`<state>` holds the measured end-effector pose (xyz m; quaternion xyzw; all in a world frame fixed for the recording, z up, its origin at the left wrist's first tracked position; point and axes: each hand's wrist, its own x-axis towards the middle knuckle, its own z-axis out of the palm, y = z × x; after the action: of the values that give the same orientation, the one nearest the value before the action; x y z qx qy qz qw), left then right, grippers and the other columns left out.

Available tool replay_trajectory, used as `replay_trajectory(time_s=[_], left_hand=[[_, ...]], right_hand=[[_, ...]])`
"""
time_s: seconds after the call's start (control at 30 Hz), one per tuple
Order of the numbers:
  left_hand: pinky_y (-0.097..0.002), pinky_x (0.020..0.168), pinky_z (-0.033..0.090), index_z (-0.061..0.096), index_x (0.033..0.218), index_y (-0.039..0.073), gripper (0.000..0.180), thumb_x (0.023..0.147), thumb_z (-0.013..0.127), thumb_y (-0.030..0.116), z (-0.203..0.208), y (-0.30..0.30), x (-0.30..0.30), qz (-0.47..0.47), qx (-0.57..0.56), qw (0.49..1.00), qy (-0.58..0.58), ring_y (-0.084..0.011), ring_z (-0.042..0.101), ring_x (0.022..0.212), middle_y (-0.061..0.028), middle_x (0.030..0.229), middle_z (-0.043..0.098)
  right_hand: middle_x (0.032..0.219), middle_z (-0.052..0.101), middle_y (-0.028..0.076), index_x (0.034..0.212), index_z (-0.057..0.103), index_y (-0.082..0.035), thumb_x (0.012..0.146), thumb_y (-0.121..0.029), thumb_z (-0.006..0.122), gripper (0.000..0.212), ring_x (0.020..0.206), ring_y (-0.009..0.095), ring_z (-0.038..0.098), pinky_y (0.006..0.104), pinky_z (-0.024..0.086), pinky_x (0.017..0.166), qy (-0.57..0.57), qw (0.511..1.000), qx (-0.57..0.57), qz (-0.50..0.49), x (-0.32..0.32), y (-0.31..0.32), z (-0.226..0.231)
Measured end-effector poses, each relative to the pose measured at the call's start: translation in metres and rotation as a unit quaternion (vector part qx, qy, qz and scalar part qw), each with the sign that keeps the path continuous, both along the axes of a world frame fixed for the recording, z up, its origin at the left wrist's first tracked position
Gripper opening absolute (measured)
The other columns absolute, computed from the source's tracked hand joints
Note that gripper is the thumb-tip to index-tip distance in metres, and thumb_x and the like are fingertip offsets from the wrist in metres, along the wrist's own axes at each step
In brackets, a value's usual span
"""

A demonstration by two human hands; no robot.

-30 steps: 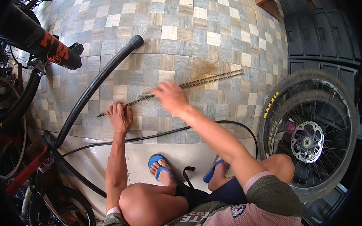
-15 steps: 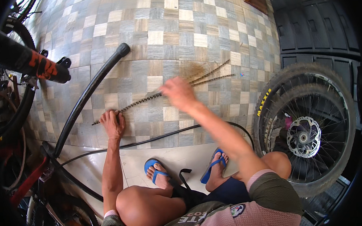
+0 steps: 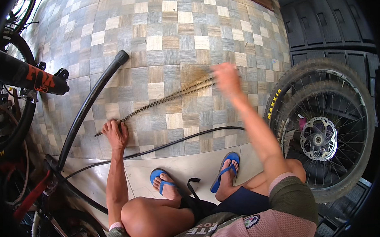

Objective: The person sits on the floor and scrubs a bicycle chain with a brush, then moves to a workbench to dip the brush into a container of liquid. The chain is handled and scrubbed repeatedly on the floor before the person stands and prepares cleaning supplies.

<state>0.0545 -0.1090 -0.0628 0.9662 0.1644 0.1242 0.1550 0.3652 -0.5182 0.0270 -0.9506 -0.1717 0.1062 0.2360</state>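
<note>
A dark bicycle chain (image 3: pixel 171 96) lies doubled on the tiled floor, slanting from near left to far right as two close strands. My left hand (image 3: pixel 114 133) is closed over its near-left end and presses it to the floor; a short tail sticks out to the left of my fingers. At the far-right end, my right hand (image 3: pixel 228 83) is over the strands with my arm stretched out. Motion blurs it, but the fingers look curled in; what they grip is unclear. A brown, dirty smear (image 3: pixel 192 77) marks the tiles beside the chain.
A thick black hose (image 3: pixel 82 105) curves along the left, and a thin black cable (image 3: pixel 178 140) crosses before my sandalled feet. Bicycle parts with an orange-marked black tube (image 3: pixel 28 75) crowd the left. Two stacked wheels (image 3: pixel 355 97) lie right, near black panels (image 3: pixel 322 25).
My right hand has swept right and away from me along the chain, from its middle to its far end. My left hand stays on the near end. The view has shifted slightly.
</note>
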Motion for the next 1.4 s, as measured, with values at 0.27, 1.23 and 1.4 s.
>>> replay_trajectory(time_s=[0.27,1.23,1.4], left_hand=[[-0.0525,0.103,0.036,0.064,0.108,0.007,0.020,0.095,0.071,0.019,-0.001,0.003,-0.005,0.012,-0.021,0.999,0.033,-0.0380,0.053,0.112,-0.0146,0.117,0.063],[-0.0517,0.101,0.036,0.063,0.106,0.008,0.019,0.094,0.072,0.019,-0.005,0.003,-0.003,0.024,-0.008,0.999,0.037,-0.0374,0.054,0.111,-0.0142,0.114,0.062],[-0.0518,0.102,0.035,0.063,0.108,0.008,0.020,0.095,0.071,0.020,-0.004,0.004,-0.005,0.012,-0.018,0.999,0.031,-0.0374,0.053,0.111,-0.0141,0.114,0.062]], right_hand=[[0.111,0.065,0.008,0.112,0.075,-0.013,0.108,-0.031,0.062,0.022,0.112,0.027,0.061,0.0435,0.050,0.094,0.183,0.973,-0.032,-0.140,-0.005,-0.030,-0.014],[0.109,0.064,0.014,0.104,0.070,-0.008,0.108,-0.045,0.058,0.039,0.109,0.029,0.060,0.0454,0.049,0.102,0.252,0.968,0.010,0.010,-0.047,0.027,-0.023],[0.114,0.067,0.013,0.126,0.072,-0.013,0.105,-0.025,0.065,0.025,0.108,0.037,0.065,0.0499,0.053,0.094,-0.138,0.977,-0.161,0.016,0.019,-0.130,-0.005]])
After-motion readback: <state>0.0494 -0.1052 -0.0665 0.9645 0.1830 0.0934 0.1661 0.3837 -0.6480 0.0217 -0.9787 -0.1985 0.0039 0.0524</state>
